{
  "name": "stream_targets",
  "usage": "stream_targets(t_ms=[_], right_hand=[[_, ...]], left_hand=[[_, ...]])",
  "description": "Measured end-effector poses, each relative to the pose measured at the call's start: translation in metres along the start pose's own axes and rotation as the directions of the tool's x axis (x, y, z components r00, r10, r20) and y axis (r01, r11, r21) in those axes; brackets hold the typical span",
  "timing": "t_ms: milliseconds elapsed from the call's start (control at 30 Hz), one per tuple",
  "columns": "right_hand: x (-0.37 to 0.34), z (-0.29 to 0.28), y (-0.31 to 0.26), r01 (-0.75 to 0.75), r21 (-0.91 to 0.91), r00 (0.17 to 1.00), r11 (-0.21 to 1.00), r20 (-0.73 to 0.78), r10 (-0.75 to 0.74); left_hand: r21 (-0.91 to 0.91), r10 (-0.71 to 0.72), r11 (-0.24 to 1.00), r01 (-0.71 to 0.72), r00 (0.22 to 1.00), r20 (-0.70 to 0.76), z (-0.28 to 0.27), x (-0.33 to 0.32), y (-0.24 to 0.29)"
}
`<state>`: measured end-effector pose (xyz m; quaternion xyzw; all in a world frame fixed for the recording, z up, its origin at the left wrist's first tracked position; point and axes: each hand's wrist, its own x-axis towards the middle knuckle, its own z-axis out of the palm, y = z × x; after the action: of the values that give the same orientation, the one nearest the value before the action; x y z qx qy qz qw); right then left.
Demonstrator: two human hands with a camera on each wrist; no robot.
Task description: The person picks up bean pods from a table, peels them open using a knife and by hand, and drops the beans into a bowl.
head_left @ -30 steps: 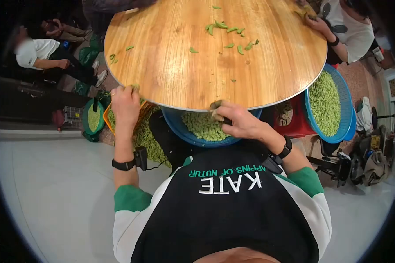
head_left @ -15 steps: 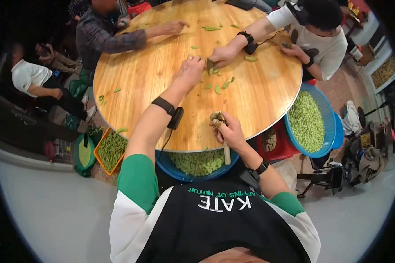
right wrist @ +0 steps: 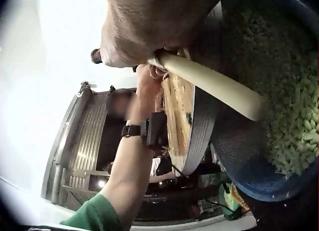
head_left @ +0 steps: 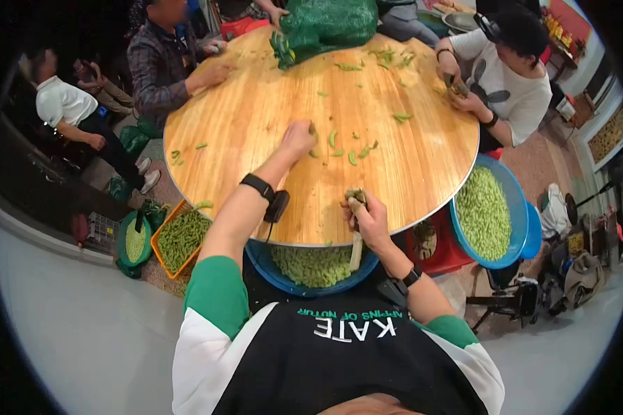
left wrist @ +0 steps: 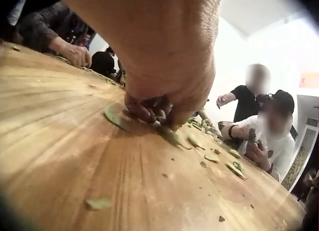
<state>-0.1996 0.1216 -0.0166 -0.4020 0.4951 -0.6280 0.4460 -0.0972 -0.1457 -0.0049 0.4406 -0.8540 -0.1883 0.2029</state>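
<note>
Over the middle of the round wooden table (head_left: 256,200), the left hand (head_left: 299,137) reaches down beside scattered green pods (head_left: 353,158). The left wrist view shows that hand (left wrist: 164,76) with curled fingers touching the tabletop, pinching a green pod (left wrist: 172,137); another pod (left wrist: 115,118) lies beside the fingers. At the near edge, the right hand (head_left: 368,220) grips a tool by its pale handle (head_left: 356,252), whose end points down toward the wearer. In the right wrist view the handle (right wrist: 214,84) sticks out of the fist (right wrist: 149,32); the tool's other end is hidden.
A blue basin (head_left: 284,283) of shelled beans sits below the near edge, with another blue basket (head_left: 481,214) at right. An orange crate (head_left: 180,238) of pods stands at left. A green sack (head_left: 325,26) lies on the far side. Several people surround the table.
The left hand has gone from the table's left edge to the pods in the middle. The person at right has drawn an arm back from them. A green sack now shows at the far side.
</note>
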Motion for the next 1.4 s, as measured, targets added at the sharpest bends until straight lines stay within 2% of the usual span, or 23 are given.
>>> stream_targets(t_ms=[67, 100, 167, 200, 267, 300, 367, 400, 433, 467, 500, 567, 600, 733, 800, 867, 933, 1033, 1133, 1267, 1400], right_hand=[[-0.002, 0.001, -0.002, 0.028, 0.014, 0.999, 1.0, -0.037, -0.027], [-0.002, 0.001, -0.002, 0.023, 0.015, 0.999, 1.0, -0.037, -0.022], [-0.001, 0.002, -0.001, -0.005, 0.137, 0.998, 0.991, -0.068, 0.014], [0.0, 0.002, 0.002, -0.007, 0.196, 0.996, 0.981, -0.086, 0.024], [0.0, -0.001, 0.001, -0.033, 0.235, 0.997, 0.972, -0.057, 0.047], [0.001, -0.002, 0.0, -0.036, 0.271, 0.998, 0.962, -0.031, 0.047], [0.003, -0.004, -0.001, -0.095, 0.257, 0.995, 0.962, -0.005, 0.099], [0.006, -0.004, -0.002, -0.118, 0.228, 0.993, 0.966, 0.022, 0.116], [0.005, -0.002, -0.001, -0.156, 0.204, 0.988, 0.966, 0.05, 0.149], [0.001, 0.001, -0.003, -0.201, 0.284, 0.979, 0.937, 0.098, 0.18], [0.005, 0.004, -0.008, -0.23, 0.356, 0.971, 0.906, 0.15, 0.188], [0.008, 0.006, -0.009, -0.265, 0.326, 0.961, 0.908, 0.164, 0.222], [0.004, 0.008, -0.008, -0.261, 0.301, 0.961, 0.917, 0.169, 0.218], [0.004, 0.005, -0.012, -0.302, 0.304, 0.937, 0.903, 0.268, 0.223], [0.003, 0.003, -0.014, -0.336, 0.329, 0.922, 0.883, 0.307, 0.237], [0.003, 0.004, -0.013, -0.368, 0.35, 0.905, 0.861, 0.346, 0.246], [0.002, 0.005, -0.008, -0.435, 0.485, 0.893, 0.759, 0.337, 0.297], [0.003, 0.003, -0.005, -0.458, 0.567, 0.885, 0.685, 0.364, 0.291], [-0.001, 0.005, -0.004, -0.443, 0.539, 0.89, 0.717, 0.36, 0.279], [-0.004, 0.009, -0.012, -0.462, 0.531, 0.877, 0.71, 0.393, 0.277], [-0.006, 0.01, -0.014, -0.455, 0.529, 0.879, 0.716, 0.398, 0.264]], left_hand=[[-0.157, 0.085, 0.984, -0.087, 0.996, -0.022, -0.004, -0.015, -0.003], [-0.157, 0.081, 0.984, -0.083, 0.997, -0.018, -0.008, -0.02, -0.001], [-0.355, 0.112, 0.926, -0.132, 0.991, -0.077, -0.014, -0.033, 0.002], [-0.359, 0.101, 0.926, -0.118, 0.993, -0.066, -0.02, -0.044, 0.01], [-0.618, -0.009, 0.786, 0.019, 1.0, 0.02, -0.035, -0.07, 0.03], [-0.618, -0.016, 0.785, 0.035, 0.999, 0.035, -0.038, -0.083, 0.035], [-0.714, 0.024, 0.694, 0.088, 0.989, 0.145, -0.039, -0.109, 0.044], [-0.716, 0.006, 0.688, 0.118, 0.986, 0.168, -0.038, -0.117, 0.049], [-0.79, 0.018, 0.6, 0.127, 0.985, 0.172, -0.034, -0.125, 0.052], [-0.852, 0.017, 0.502, 0.149, 0.983, 0.182, -0.028, -0.141, 0.054], [-0.851, -0.013, 0.491, 0.186, 0.978, 0.206, -0.029, -0.151, 0.06], [-0.899, 0.026, 0.342, 0.275, 0.953, 0.301, -0.028, -0.165, 0.068], [-0.894, 0.076, 0.365, 0.259, 0.949, 0.306, -0.024, -0.169, 0.064], [-0.876, 0.088, 0.354, 0.328, 0.921, 0.381, -0.026, -0.18, 0.061], [-0.842, 0.06, 0.437, 0.317, 0.924, 0.378, -0.027, -0.179, 0.057], [-0.842, 0.059, 0.441, 0.311, 0.926, 0.373, -0.028, -0.181, 0.058], [-0.842, 0.057, 0.445, 0.307, 0.928, 0.368, -0.026, -0.182, 0.058], [-0.856, 0.074, 0.43, 0.285, 0.934, 0.349, -0.022, -0.184, 0.056], [-0.873, 0.02, 0.394, 0.288, 0.947, 0.322, -0.022, -0.185, 0.053], [-0.869, 0.045, 0.393, 0.301, 0.937, 0.345, -0.019, -0.187, 0.05], [-0.878, 0.039, 0.411, 0.246, 0.957, 0.287, -0.019, -0.186, 0.054]])
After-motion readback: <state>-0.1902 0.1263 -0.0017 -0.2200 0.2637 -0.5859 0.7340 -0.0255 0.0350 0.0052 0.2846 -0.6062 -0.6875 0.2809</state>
